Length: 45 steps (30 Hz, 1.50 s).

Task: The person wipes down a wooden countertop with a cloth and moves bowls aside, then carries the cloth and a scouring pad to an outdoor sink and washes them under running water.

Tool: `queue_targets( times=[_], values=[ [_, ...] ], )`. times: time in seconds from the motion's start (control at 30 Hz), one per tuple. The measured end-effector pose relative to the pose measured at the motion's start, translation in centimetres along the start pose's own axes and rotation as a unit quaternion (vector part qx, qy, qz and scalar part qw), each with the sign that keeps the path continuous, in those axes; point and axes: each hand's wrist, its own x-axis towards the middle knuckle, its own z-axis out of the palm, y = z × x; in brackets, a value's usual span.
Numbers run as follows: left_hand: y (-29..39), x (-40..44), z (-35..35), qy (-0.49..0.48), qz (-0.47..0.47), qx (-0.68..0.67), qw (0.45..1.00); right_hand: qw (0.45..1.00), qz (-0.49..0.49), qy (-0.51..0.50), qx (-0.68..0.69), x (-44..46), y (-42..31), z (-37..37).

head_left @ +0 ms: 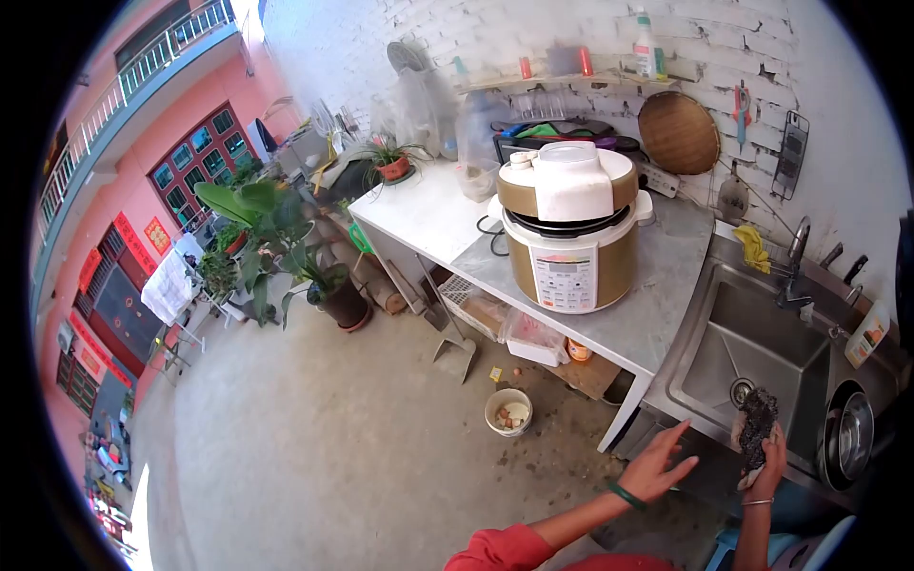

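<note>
A dark bundle (759,419) hung over the near edge of the sink (771,328), its upper end close to the drain (742,391). It was long and uneven in outline, blackish with pale flecks and a crinkled, mesh-like surface; it looked like a scouring pad or rough cloth, though it was too small in view to be sure. Something paler showed along its side.

The right hand (773,457) gripped it from the sink's near side, fingers curled around its lower part. The left hand (650,473), just left of the sink's near corner, held nothing, its fingers spread apart.

The sink was a brushed-metal basin with rounded corners. Behind it rose a shiny, curved faucet (798,252), with a crumpled yellow cloth (752,247) just beside. Round, glossy metal bowls (856,433) stood nested at the sink's right. To its left, the smooth, grey-mottled worktop (662,305) carried a squat, drum-shaped cooker (617,266) in white and gold.
</note>
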Motion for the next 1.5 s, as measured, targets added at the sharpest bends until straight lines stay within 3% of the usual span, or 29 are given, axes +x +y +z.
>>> queue_targets(
  times=[0.03,0.07,0.1,0.17,0.2,0.23,0.3,0.37,0.43,0.47,0.57,0.6,0.63,0.67,0.7,0.73,0.77,0.83,0.9,0.93,1.0,1.07,1.13,1.17,1.27,1.33,1.5],
  values=[
    [0.4,1.7,1.0,0.000,-0.001,0.000,1.000,0.998,-0.060,-0.008,-0.010,0.5,0.3,0.7],
    [0.8,3.5,2.2,-0.006,-0.018,-0.048,0.999,0.998,-0.059,-0.008,-0.010,1.0,0.6,1.1],
    [1.0,5.5,3.2,-0.012,-0.032,-0.094,0.995,0.989,-0.104,-0.056,-0.084,1.5,0.6,1.3],
    [0.3,8.6,5.5,-0.039,0.015,-0.139,0.989,0.971,-0.146,-0.105,-0.156,3.1,0.7,2.1],
    [0.0,10.0,6.4,0.022,0.077,-0.013,0.997,0.982,-0.113,-0.120,-0.094,4.0,0.8,2.3],
    [-0.5,11.0,6.9,0.022,0.074,-0.015,0.997,0.987,-0.079,-0.135,-0.031,5.0,0.9,2.5],
    [0.6,13.3,6.9,-0.008,-0.022,0.008,1.000,0.982,-0.014,-0.163,0.098,7.4,0.9,3.0],
    [-2.1,16.0,8.9,0.039,0.024,0.006,0.999,0.960,0.039,-0.170,0.221,9.3,0.2,2.6],
    [-2.8,18.6,9.7,0.042,0.020,-0.026,0.999,0.952,0.137,-0.146,0.230,12.8,-0.4,0.9],
    [1.8,19.8,7.7,-0.063,-0.122,-0.069,0.988,0.946,0.184,-0.135,0.232,14.3,-0.8,0.2],
    [0.8,24.2,6.2,0.054,-0.095,-0.128,0.986,0.939,0.205,-0.098,0.258,18.5,-2.3,-0.6],
    [1.8,25.8,4.8,0.076,-0.101,-0.097,0.987,0.947,0.192,-0.111,0.233,19.8,-2.2,-1.0],
    [1.6,27.7,3.5,0.115,-0.005,0.027,0.993,0.953,0.183,-0.126,0.205,20.8,-2.2,-1.4],
    [3.5,29.2,2.1,0.125,-0.040,0.079,0.988,0.956,0.179,-0.108,0.206,21.5,-2.3,-1.5],
    [2.6,31.2,0.6,0.164,0.021,0.215,0.962,0.952,0.191,-0.103,0.215,22.1,-2.6,-1.6],
    [1.7,33.3,-0.7,0.194,0.063,0.248,0.947,0.949,0.202,-0.094,0.223,22.6,-2.9,-1.8],
    [1.8,35.0,-2.2,0.189,0.034,0.306,0.933,0.946,0.215,-0.094,0.226,22.9,-3.3,-1.9],
    [1.3,37.8,-3.7,0.181,-0.034,0.479,0.858,0.944,0.226,-0.060,0.231,23.6,-3.4,-2.5],
    [-1.1,39.6,-3.8,0.250,-0.041,0.657,0.710,0.928,0.231,-0.120,0.267,24.5,-2.8,-3.1],
    [-1.5,40.3,-2.5,0.235,-0.024,0.650,0.722,0.933,0.217,-0.098,0.268,24.6,-2.9,-3.3],
    [-0.3,40.7,0.5,0.176,0.175,0.547,0.800,0.924,0.249,-0.110,0.270,24.8,-3.1,-3.2],
    [-0.7,42.3,4.4,0.032,0.247,0.425,0.870,0.928,0.239,-0.099,0.270,25.2,-2.1,-3.4],
    [-0.1,44.2,7.5,-0.107,0.163,0.233,0.953,0.929,0.234,-0.093,0.270,25.1,-1.4,-3.3],
    [0.1,45.1,8.8,-0.115,0.143,0.187,0.965,0.931,0.233,-0.076,0.272,25.0,-1.3,-3.2],
    [0.1,47.7,12.0,-0.088,0.180,0.119,0.972,0.938,0.222,-0.039,0.265,25.0,-1.2,-3.1],
    [0.3,48.8,13.3,-0.118,0.081,0.000,0.990,0.941,0.218,-0.014,0.259,24.5,-1.2,-3.1],
    [-0.1,49.9,14.3,-0.133,0.086,-0.029,0.987,0.946,0.204,0.024,0.250,23.6,-0.7,-3.8]
  ],
)
